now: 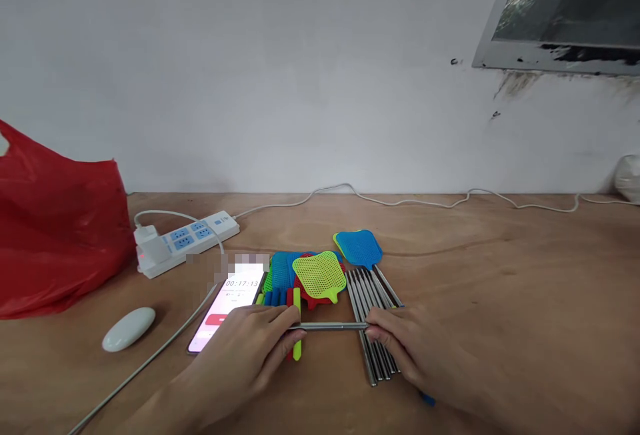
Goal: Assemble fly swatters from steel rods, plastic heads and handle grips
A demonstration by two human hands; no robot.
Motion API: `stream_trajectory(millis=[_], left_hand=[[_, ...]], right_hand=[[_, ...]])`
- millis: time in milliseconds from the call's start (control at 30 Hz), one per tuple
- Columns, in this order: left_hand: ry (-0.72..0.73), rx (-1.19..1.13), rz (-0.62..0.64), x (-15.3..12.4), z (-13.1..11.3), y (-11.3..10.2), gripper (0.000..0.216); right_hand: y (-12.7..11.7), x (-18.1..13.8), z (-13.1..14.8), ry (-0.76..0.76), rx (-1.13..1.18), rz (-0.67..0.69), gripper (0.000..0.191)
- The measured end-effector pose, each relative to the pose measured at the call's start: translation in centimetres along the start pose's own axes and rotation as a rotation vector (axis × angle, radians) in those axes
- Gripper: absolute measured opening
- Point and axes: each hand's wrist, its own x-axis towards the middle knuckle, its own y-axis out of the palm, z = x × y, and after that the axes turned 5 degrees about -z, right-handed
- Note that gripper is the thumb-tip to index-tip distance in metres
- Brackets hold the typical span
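Observation:
My left hand [260, 345] and my right hand [400, 341] pinch the two ends of a metal rod [330, 326], held level between them above the table. Behind it lie loose fly swatter heads, a yellow mesh head [320, 273] on top of red and blue ones. Several colored plastic handles [297, 348], yellow, red and blue, lie partly under my left hand. Beside my right hand a row of metal rods [367, 328] rests on the table. A blue swatter head [361, 248] with a rod attached lies behind them, its lower end hidden by my right hand.
A phone [240, 295] showing a timer lies left of the swatter heads. Further left are a white power strip [200, 238] with a plugged-in charger, a white mouse [129, 329] and a red plastic bag [60, 228]. A white cable [400, 203] runs along the wall.

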Motion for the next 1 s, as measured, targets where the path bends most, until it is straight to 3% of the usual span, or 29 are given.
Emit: stream_trajectory(millis=[267,500,733,867,1000], left_hand=[[0.008,-0.090,0.059,1.4,-3.1,0.8,0.025],[0.023,-0.098,0.002,1.8,-3.2,1.0,0.031],[0.053,-0.107,-0.024,1.6,-2.6,0.7,0.033],[0.064,-0.097,-0.013,2.0,-2.5,1.1,0.030],[0.095,-0.071,0.005,2.2,-2.6,1.2,0.030]], right_hand=[[2.1,0.1,0.9,-0.092,0.077,-0.026,0.021],[1.9,0.2,1.0,-0.141,0.071,-0.222,0.029],[-0.5,-0.1,1.6,-0.098,0.004,-0.130,0.023],[0.3,0.1,1.7,-0.142,-0.135,-0.164,0.013],[1.8,0.5,1.6,-0.185,-0.210,-0.119,0.023]])
